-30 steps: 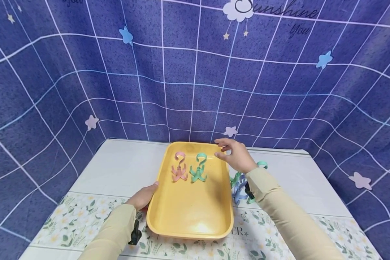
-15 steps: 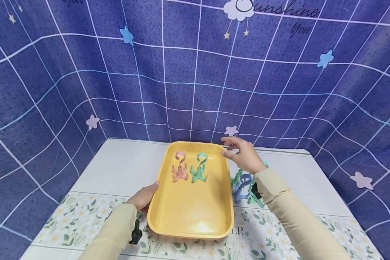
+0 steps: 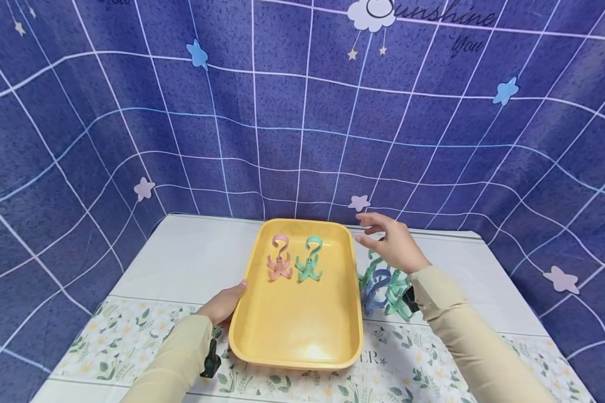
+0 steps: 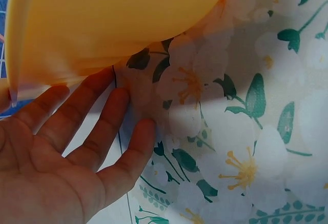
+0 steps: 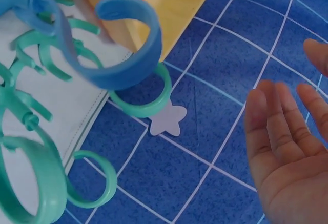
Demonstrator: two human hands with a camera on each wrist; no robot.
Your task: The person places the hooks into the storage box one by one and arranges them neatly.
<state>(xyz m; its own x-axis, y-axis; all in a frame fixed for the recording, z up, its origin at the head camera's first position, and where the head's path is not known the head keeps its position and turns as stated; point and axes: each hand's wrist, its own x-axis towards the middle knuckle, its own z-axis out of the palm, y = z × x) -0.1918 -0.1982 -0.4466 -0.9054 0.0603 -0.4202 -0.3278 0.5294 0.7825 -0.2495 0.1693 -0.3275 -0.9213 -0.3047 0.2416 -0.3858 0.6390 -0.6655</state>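
A yellow tray (image 3: 302, 330) holds a pink four-pronged hanging hook (image 3: 279, 270) and a green four-pronged hanging hook (image 3: 309, 271), side by side in its far half. My left hand (image 3: 224, 304) grips the tray's left rim, thumb on top; its fingers (image 4: 105, 111) reach beneath the tray in the left wrist view. Past the tray's far right corner, my right hand (image 3: 393, 242) hovers with fingers loosely bent and nothing between them. Below it lie a blue hook (image 3: 370, 296) and several green hooks (image 3: 398, 302), partly hidden by the hand and wrist.
A white cloth with a flowered band (image 3: 146, 330) covers the table. Behind it and at both sides hangs a blue grid-patterned curtain (image 3: 302, 151) with stars. The loose hooks lie close along the tray's right side, overlapping one another.
My right hand has drawn back to the right, from over the tray's far right corner to above the loose hooks, uncovering more of them. The left hand and tray have stayed put.
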